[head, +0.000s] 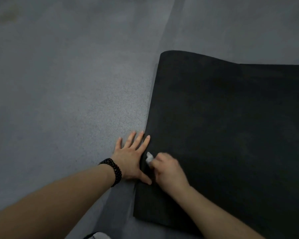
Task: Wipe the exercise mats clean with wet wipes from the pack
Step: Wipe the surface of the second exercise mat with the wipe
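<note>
Carpet (67, 94), grey, lies under the black exercise mat (231, 126), whose far end curls up off the floor. Left hand (131, 157), beaded bracelet (113, 171) on its wrist, presses flat, fingers spread, across the mat's left edge. Right hand (169, 171) curls around a crumpled white wet wipe (149, 157) on the mat just beside it, though blur hides the exact grip.

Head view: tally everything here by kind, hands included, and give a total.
Black mat: 1
White wipe: 1
Beaded bracelet: 1
Hands: 2, left hand and right hand
Grey carpet: 1
Total: 6
</note>
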